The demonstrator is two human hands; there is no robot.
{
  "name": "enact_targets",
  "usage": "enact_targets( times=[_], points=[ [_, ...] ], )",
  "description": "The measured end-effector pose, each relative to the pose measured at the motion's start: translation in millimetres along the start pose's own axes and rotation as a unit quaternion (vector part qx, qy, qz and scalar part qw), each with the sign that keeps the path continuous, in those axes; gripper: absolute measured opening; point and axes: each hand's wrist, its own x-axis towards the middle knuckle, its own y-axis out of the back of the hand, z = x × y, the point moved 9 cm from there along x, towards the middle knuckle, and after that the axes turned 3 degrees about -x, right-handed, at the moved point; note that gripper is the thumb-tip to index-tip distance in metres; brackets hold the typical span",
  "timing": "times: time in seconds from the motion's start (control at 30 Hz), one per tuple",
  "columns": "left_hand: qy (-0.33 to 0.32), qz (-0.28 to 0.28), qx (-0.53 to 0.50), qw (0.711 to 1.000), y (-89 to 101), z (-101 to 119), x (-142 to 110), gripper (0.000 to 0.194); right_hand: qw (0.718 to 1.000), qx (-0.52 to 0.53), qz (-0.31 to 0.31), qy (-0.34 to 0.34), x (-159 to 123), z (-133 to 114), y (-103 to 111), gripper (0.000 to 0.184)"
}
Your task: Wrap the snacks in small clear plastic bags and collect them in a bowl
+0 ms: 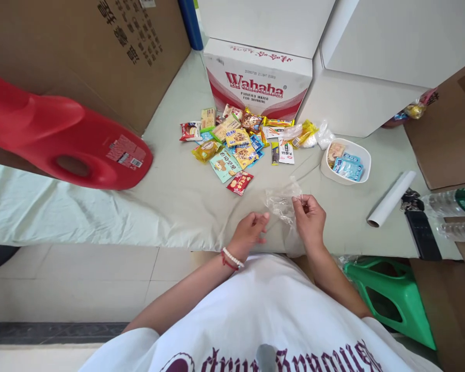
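Note:
My right hand (pixel 310 219) pinches a clear plastic bag (pixel 281 201) by its right side, just above the front part of the table. The bag looks crumpled and see-through, with nothing visible inside. Left of it is my left hand (pixel 250 232), its fingers loosely bent and apart, holding nothing. Beyond both hands lies a pile of small packaged snacks (pixel 236 137). A red packet (pixel 240 183) is the piece nearest my hands, beside a light green packet (pixel 225 164). To the right, a white tub (pixel 366 168) holds blue packets (pixel 349 168) and a pinkish-brown packet.
Behind the snacks stands a Wahaha water carton (pixel 256 82). A big red jug (pixel 73 139) is at the left by a cardboard box (pixel 81 51). On the right are a white roll (pixel 391 199), a black phone (pixel 422 235) and plastic bottles (pixel 449 202). A green stool (pixel 391 299) stands below the edge.

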Motion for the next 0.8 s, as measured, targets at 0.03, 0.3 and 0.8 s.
enact_targets(
  times=[0.03,0.3,0.8],
  points=[
    [-0.004,0.001,0.006,1.000,-8.5,-1.9,3.2,0.047,1.000,-0.002,-0.009,0.002,-1.3,-2.5,-3.9,0.031],
    [-0.006,-0.137,-0.085,0.987,-21.0,5.3,36.4,0.039,0.981,0.077,-0.129,-0.126,28.9,26.8,-1.0,0.045],
    [0.046,-0.120,-0.120,0.984,-7.0,2.2,69.6,0.052,0.939,-0.208,-0.226,0.158,6.9,-35.7,-17.3,0.025]
  ],
)
